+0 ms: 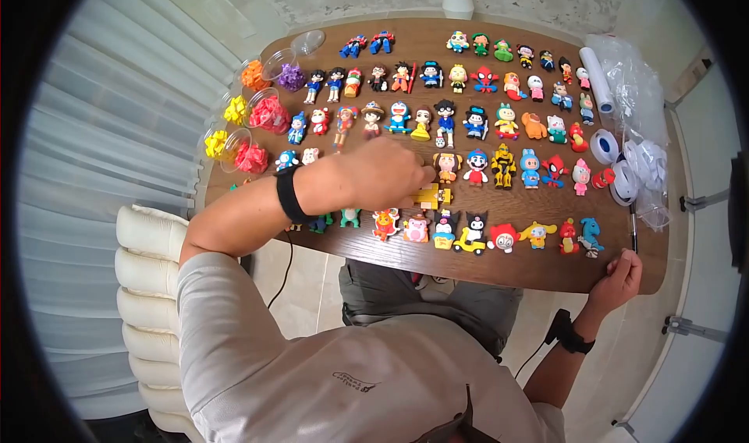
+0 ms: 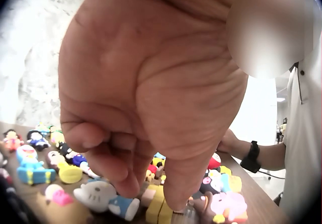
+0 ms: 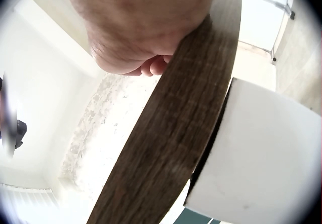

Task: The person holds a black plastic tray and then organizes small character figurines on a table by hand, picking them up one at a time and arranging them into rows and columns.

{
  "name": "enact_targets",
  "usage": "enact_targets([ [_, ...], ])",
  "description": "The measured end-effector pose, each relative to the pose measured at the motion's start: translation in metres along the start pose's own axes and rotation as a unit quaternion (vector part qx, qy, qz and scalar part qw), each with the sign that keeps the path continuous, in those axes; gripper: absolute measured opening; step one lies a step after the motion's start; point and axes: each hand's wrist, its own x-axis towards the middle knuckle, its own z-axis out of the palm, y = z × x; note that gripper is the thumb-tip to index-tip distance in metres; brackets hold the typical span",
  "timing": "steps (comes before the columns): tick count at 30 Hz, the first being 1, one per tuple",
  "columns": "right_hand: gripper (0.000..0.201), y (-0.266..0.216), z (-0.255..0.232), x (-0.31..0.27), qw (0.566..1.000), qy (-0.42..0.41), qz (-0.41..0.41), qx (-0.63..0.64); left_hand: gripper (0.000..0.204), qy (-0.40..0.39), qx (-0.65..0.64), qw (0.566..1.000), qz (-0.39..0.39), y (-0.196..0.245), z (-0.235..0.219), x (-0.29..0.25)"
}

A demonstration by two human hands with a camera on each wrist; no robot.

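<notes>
My left hand [image 1: 388, 173] reaches over the table from the left and pinches a yellow blocky toy figure [image 1: 427, 197]. In the left wrist view, the thumb lies against one side of that yellow figure, and the curled fingers [image 2: 132, 183] are on its other side. A blonde pigtailed figure [image 1: 447, 165] lies just beyond it, and a pink figure [image 1: 416, 228] lies on the near side. A white and blue figure [image 2: 108, 199] is beside the fingertips. At the front right edge, my right hand [image 1: 618, 281] rests with loosely curled fingers and holds nothing.
Several rows of toy figures cover the brown table [image 1: 538, 275]. Plastic cups of coloured pieces, one with red ones [image 1: 269, 114], stand at the left. Rolls of tape [image 1: 604, 147], clear plastic wrap [image 1: 646, 170], a white roll [image 1: 596, 80] and a pen [image 1: 633, 228] lie at the right.
</notes>
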Motion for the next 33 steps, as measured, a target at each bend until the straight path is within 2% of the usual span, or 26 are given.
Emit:
enact_targets([
  [8,0.015,-0.002,0.002,-0.001,1.000,0.000,-0.008,0.007,0.030,0.077,-0.004,0.997,0.000,0.007,0.023,0.003],
  [12,0.015,-0.002,0.002,0.000,1.000,-0.005,-0.013,0.012,0.027,0.057,-0.016,0.996,-0.062,0.014,-0.010,-0.015],
  [13,0.015,-0.001,0.002,0.000,1.000,-0.007,-0.013,0.010,0.026,0.172,-0.040,0.984,-0.013,0.001,-0.004,-0.018],
  [16,0.015,-0.004,0.004,-0.001,1.000,-0.004,-0.005,0.001,0.027,0.188,-0.118,0.971,-0.089,-0.035,-0.029,-0.020],
  [18,0.015,-0.005,0.004,-0.001,1.000,-0.010,-0.010,-0.002,0.025,0.224,-0.129,0.948,-0.186,-0.064,-0.047,-0.002],
  [20,0.015,-0.006,0.004,-0.002,1.000,-0.013,-0.013,-0.003,0.030,0.256,-0.102,0.935,-0.223,-0.121,-0.042,0.029],
  [22,0.015,-0.006,0.003,-0.002,1.000,-0.009,-0.012,-0.005,0.041,0.187,-0.092,0.926,-0.315,-0.151,-0.057,0.060],
  [25,0.015,-0.005,0.003,-0.002,1.000,0.001,-0.011,-0.005,0.051,0.181,-0.054,0.897,-0.400,-0.182,-0.057,0.105],
  [29,0.015,-0.005,0.003,-0.003,1.000,0.008,-0.001,0.009,0.046,0.128,-0.120,0.871,-0.460,-0.209,-0.052,0.147],
  [33,0.015,-0.006,0.004,-0.004,1.000,0.012,0.005,0.013,0.048,0.129,-0.115,0.863,-0.475,-0.218,-0.041,0.162],
])
